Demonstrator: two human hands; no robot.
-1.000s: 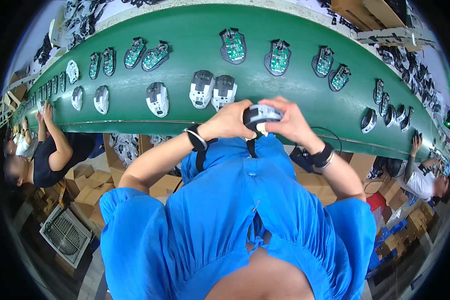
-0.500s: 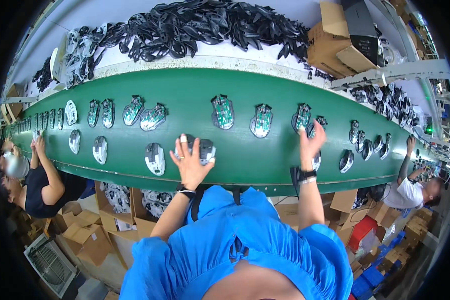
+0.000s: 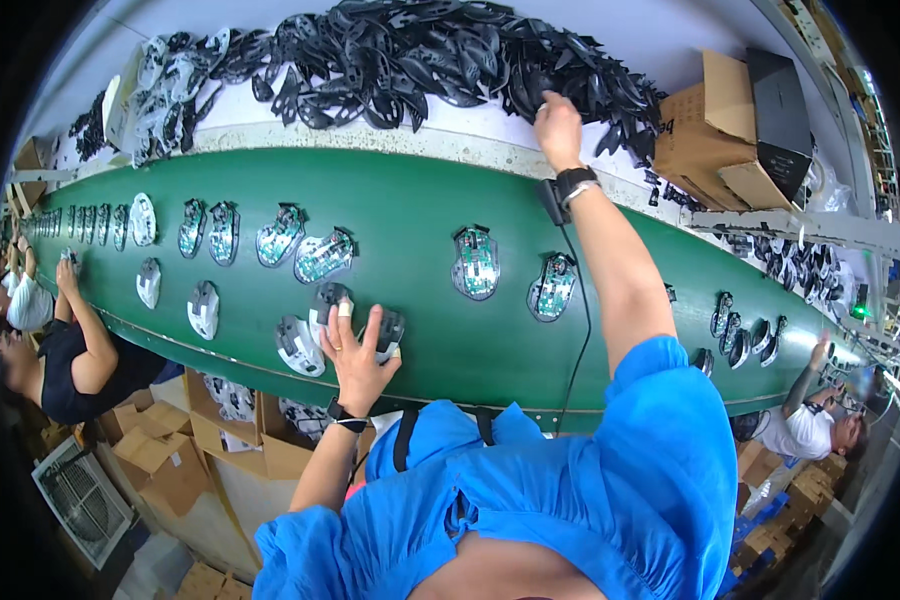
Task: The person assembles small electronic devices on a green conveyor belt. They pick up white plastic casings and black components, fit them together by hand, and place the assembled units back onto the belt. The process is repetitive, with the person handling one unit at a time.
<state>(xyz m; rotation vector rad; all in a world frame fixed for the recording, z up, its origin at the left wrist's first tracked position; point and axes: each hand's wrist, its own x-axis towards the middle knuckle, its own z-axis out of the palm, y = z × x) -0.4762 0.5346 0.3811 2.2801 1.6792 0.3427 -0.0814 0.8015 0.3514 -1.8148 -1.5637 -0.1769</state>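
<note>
My left hand [image 3: 358,365], with white tape on its fingers, is spread open over two grey-and-white computer mouse bodies. Its fingertips touch the left mouse body [image 3: 327,300] and the darker right one [image 3: 391,330]. Beside them lies another white mouse shell [image 3: 299,346]. My right arm stretches across the green conveyor belt [image 3: 420,220]. At the far side my right hand [image 3: 558,130] reaches the heap of black plastic shell pieces [image 3: 390,65], its fingers drawn together at the heap's edge. Whatever lies between them is hidden.
Mouse bases with bare circuit boards [image 3: 476,263] lie spaced along the belt. A cardboard box [image 3: 705,130] stands beyond the belt at right. A dark cable [image 3: 581,350] hangs from my right wristband. Other people work at both ends.
My right hand has left the mouse bases at right and reached the black heap. My left hand has shifted slightly left with the mouse bodies, close against the white shell.
</note>
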